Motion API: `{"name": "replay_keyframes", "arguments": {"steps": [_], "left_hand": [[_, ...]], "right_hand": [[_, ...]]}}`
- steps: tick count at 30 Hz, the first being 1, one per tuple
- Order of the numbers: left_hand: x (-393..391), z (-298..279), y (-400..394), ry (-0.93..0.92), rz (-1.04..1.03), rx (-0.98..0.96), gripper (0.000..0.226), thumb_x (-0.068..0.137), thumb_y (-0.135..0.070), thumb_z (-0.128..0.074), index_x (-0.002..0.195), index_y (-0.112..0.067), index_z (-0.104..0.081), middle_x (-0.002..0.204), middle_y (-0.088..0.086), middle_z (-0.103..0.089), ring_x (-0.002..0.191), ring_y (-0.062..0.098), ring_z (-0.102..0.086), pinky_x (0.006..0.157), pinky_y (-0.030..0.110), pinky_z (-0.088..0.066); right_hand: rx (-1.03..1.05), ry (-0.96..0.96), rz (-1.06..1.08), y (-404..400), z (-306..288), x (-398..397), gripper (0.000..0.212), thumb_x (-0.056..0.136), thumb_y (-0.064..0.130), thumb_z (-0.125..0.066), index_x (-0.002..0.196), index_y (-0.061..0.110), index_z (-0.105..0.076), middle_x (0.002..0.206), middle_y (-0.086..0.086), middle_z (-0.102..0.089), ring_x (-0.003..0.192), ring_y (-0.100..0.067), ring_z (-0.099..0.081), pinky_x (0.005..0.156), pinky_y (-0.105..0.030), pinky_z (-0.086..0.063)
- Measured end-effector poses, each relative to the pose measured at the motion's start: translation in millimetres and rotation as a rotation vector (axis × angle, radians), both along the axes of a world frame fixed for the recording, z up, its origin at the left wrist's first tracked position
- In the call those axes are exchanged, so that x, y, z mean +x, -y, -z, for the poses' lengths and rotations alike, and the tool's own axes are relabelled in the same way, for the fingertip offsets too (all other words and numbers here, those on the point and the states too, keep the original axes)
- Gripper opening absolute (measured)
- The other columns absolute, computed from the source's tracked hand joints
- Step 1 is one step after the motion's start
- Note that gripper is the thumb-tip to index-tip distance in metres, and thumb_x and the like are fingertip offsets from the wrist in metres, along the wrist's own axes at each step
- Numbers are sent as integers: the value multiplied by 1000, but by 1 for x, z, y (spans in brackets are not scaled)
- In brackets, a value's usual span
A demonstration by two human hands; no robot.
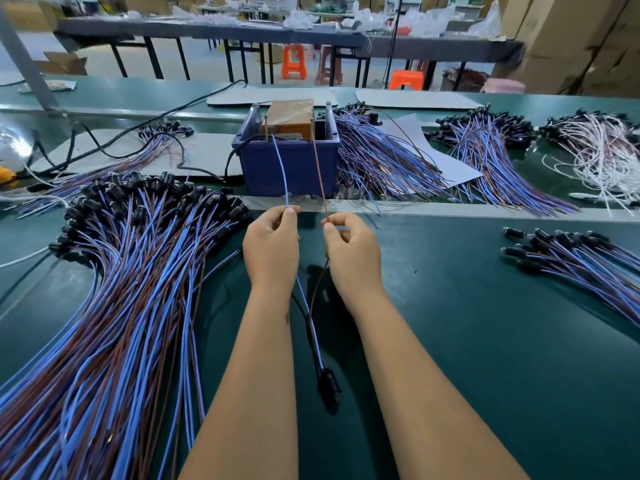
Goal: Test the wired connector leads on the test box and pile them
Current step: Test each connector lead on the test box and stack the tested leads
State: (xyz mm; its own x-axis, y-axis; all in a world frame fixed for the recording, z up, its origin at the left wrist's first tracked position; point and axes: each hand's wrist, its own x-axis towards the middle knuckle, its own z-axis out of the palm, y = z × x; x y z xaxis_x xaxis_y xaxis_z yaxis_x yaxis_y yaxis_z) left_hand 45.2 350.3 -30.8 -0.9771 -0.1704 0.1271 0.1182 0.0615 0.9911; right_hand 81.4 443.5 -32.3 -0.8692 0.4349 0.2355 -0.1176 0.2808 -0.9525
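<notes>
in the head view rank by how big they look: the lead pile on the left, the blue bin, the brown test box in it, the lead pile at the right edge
1. lead pile on the left, though it lies nearest the camera
2. blue bin
3. lead pile at the right edge, cropped by the frame, so close to the bin
4. brown test box

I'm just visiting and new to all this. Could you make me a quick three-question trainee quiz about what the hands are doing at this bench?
1. True or false: the left hand pinches the blue wire.
2. The right hand pinches which wire? A) white B) brown C) black
3. Fill in: the wire tips reach up to the orange test box sitting in a blue ____.

Key: 1 true; 2 B; 3 bin.
</notes>
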Motion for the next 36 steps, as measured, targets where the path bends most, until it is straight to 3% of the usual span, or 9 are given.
{"name": "replay_keyframes", "arguments": {"steps": [8,13,18,28,33,36], "left_hand": [[0,-1,-1,-20,3,-20,25,96,-27,-51,79,-22,-69,55,-2,-44,55,18,-38,57,33,-34],[0,-3,0,-8,-9,-34,24,96,-27,-51,79,-32,-67,52,-9,-43,52,14,-36,56,32,-34],[2,-5,1,-45,-31,-42,28,97,-27,-49,72,-30,-61,60,3,-43,55,18,-36,56,34,-33],[0,-4,1,-59,-66,-57,28,99,-26,-47,88,-8,-66,63,8,-43,57,19,-34,56,35,-31],[0,-3,2,-49,-66,-44,26,99,-27,-48,88,-17,-69,59,3,-43,51,15,-34,53,32,-31],[-1,-2,1,-40,-56,-32,24,100,-27,-47,100,-27,-71,57,-4,-44,47,10,-33,50,29,-32]], "right_hand": [[12,4,2,-1,1,-1,10,96,19,-53,89,22,-61,59,7,-50,53,-8,-42,51,-24,-37],[9,3,8,0,1,-1,13,95,19,-54,85,26,-59,60,8,-52,55,-9,-44,54,-24,-38],[6,6,3,0,0,-1,15,95,20,-54,83,29,-58,63,7,-54,58,-9,-47,58,-26,-41],[19,-4,-10,0,0,0,16,97,21,-53,85,31,-58,69,9,-58,59,-3,-49,57,-22,-43],[35,-4,-7,0,0,1,14,97,22,-53,88,31,-58,73,11,-59,64,-2,-52,59,-19,-44],[30,1,-10,0,0,1,12,97,22,-52,90,29,-59,74,9,-59,65,-3,-52,58,-18,-43]]}}
